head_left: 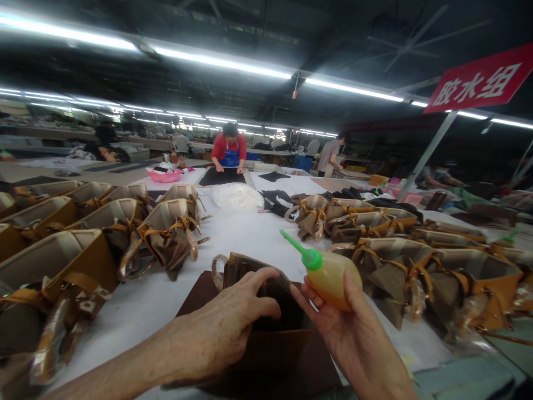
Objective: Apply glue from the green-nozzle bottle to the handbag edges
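In front of me an open handbag (275, 344), dark inside with tan edging, stands on a dark brown sheet (195, 294). My left hand (233, 314) reaches over its mouth, thumb and forefinger apart. Its other fingers are partly hidden, and I see nothing held in it. My right hand (345, 333) grips a squeeze glue bottle (333, 275) of yellowish liquid, its green nozzle tilted up to the left. Fingers of that hand also touch or come very near the bag's right rim; contact is unclear.
Rows of similar handbags (94, 258) line the left, with more bags (387, 255) on the right. Farther back lie a white plastic bag (237, 196), dark cloth pieces (278, 203) and a pink basin (164, 175). A person in red (229, 150) works across the table.
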Motion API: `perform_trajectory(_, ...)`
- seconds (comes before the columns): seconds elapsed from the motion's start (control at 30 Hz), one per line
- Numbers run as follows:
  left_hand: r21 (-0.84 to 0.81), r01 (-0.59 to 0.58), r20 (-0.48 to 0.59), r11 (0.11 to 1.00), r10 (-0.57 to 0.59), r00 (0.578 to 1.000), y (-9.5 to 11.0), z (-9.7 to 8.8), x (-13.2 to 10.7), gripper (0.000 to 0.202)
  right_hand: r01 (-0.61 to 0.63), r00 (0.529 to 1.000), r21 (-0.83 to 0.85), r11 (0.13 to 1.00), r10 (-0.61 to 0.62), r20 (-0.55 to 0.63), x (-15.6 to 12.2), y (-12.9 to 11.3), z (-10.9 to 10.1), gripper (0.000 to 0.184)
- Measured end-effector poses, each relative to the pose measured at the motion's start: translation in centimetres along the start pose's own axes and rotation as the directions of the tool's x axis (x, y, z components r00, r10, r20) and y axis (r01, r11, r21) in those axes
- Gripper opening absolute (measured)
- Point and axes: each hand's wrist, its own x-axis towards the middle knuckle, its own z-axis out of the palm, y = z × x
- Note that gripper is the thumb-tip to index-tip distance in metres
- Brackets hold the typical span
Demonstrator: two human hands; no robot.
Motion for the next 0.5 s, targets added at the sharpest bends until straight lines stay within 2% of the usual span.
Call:
perform_trajectory(0.23,0.011,0.16,0.158,0.987,-0.16,0.974,-0.8,0.6,0.0,0.055,-0.002,1.0,-0.002,1.0,0.002,0.01,-0.4,0.1,0.0,0.029)
perform_trajectory(0.3,0.042,0.157,0.198,0.987,-0.162,0.967,-1.1,0.5,0.5,0.049,0.0,1.0,-0.003,1.0,0.0,-0.002,-0.4,0.1,0.0,0.031)
perform_trajectory(0.4,0.097,0.083,0.265,0.992,-0.106,0.958,-1.6,-0.3,2.4,0.041,0.017,1.0,-0.013,1.0,-0.017,-0.01,-0.5,0.2,0.1,0.038)
perform_trajectory(0.43,0.096,0.087,0.308,0.992,-0.112,0.945,-1.8,-0.6,3.2,0.039,0.019,1.0,-0.018,1.0,-0.02,-0.006,-0.5,0.2,0.2,0.04)
perform_trajectory(0.5,0.071,0.186,0.412,0.98,-0.198,0.889,-2.5,-1.3,4.5,0.029,0.022,1.0,-0.033,0.999,-0.022,0.002,-0.4,0.2,0.2,0.041)
